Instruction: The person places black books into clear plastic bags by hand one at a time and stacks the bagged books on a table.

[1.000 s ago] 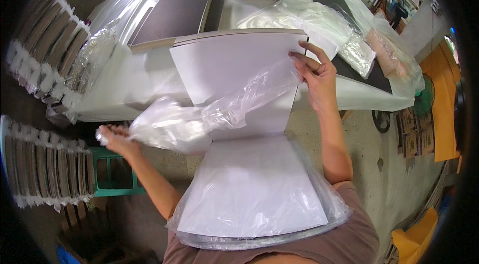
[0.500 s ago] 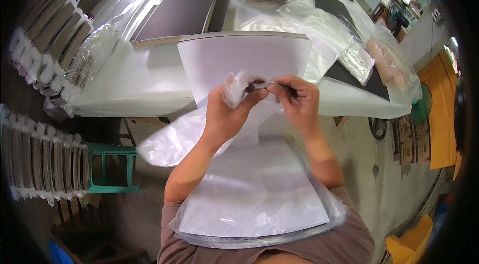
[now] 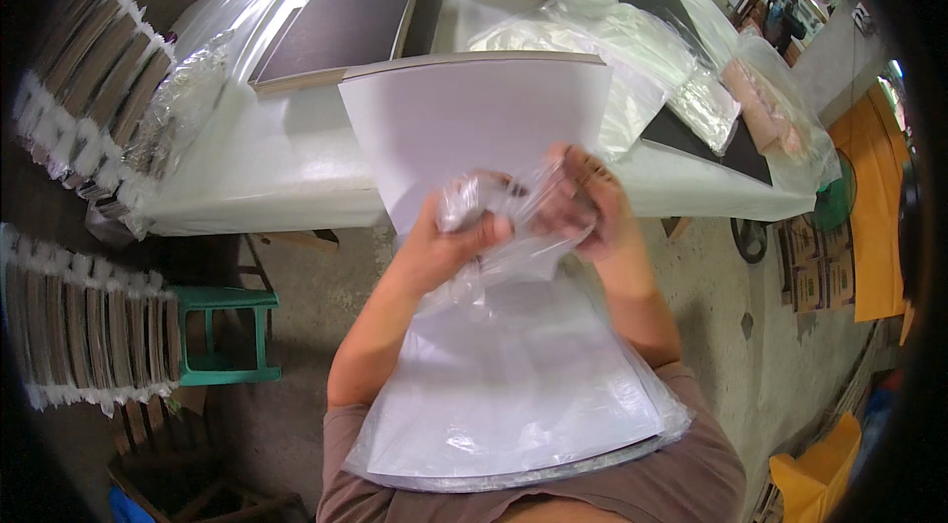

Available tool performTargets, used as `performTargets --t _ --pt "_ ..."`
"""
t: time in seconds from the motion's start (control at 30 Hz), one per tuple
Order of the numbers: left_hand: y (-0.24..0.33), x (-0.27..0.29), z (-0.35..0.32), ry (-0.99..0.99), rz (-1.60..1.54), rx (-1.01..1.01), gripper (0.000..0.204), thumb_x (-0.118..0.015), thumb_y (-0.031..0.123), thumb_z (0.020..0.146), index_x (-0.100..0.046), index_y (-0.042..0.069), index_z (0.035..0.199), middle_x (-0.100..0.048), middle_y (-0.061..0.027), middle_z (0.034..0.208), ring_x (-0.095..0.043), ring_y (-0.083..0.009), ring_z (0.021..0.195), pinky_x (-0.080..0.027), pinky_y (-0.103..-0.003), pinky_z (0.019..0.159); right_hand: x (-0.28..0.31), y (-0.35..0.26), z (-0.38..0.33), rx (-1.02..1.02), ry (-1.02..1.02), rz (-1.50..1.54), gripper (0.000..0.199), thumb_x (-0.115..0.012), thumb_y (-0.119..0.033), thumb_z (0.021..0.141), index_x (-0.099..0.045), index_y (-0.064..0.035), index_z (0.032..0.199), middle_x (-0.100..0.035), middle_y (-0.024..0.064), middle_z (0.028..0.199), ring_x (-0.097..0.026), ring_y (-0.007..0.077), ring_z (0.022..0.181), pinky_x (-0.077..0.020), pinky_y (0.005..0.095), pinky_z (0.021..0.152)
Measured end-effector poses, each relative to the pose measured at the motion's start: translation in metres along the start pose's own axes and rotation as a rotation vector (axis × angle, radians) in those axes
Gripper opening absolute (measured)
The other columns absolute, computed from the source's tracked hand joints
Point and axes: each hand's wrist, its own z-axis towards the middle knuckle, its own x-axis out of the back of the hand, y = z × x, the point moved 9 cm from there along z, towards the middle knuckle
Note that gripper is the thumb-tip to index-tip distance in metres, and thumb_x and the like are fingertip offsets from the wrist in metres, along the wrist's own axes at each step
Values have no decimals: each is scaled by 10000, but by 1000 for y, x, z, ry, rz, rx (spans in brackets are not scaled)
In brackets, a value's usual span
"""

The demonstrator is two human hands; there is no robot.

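Before the table (image 3: 286,167) stands a white board (image 3: 479,118); a wrapped stack (image 3: 513,380) lies nearer. Over its far end is a clear bag (image 3: 533,251), the left hand (image 3: 444,244) gripping it closely; the right hand's (image 3: 598,215) blurred grip I cannot tell.

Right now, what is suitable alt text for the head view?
The person's left hand holds crumpled clear plastic while the blurred right hand touches it, above a plastic-covered white sheet. Ahead, a white board stands before a table bearing dark boards.
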Motion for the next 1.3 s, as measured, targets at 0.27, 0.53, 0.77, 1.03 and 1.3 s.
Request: performTargets --t 0.27,0.53,0.77,1.03,1.3 --pt "3 -9 -40 -607 117 -40 482 -834 286 432 -606 7 753 -481 -173 1063 -468 -193 935 -399 -312 766 48 -45 -5 156 445 -3 232 -535 -314 823 -526 -94 748 -337 -41 460 -328 56 376 -311 209 350" --pt "22 51 -68 -745 -129 -422 662 -593 650 576 -581 -6 669 -511 -232 893 -507 -304 856 -348 -479 825 106 -71 -29 349 614 -7 251 -571 -321 800 -537 -74 827 -461 -47 623 -382 35 460 -331 183 427" --pt "27 120 -40 121 -257 -436 666 -556 633 621 -541 -11 790 -529 -214 895 -523 -297 847 -374 -456 818 12 28 -65 5 -524 -806 444 -618 -249 750 -489 -43 1121 -525 50 1035 -509 139 778 -426 254 663" --pt "-14 94 -55 15 -44 -277 682 -514 613 672 -494 -18 929 -550 -192 898 -541 -290 836 -404 -428 809 9 76 -41 -283 -631 -1180 361 -624 -253 742 -548 4 983 -566 132 932 -521 254 801 -419 326 692" --pt "-16 82 -65 -80 115 -298 708 -472 593 723 -448 -25 1067 -570 -171 900 -559 -283 826 -434 -401 801 -2 76 -44 -208 -604 -1032 372 -647 -191 697 -527 11 985 -571 154 916 -532 266 818 -426 335 702"
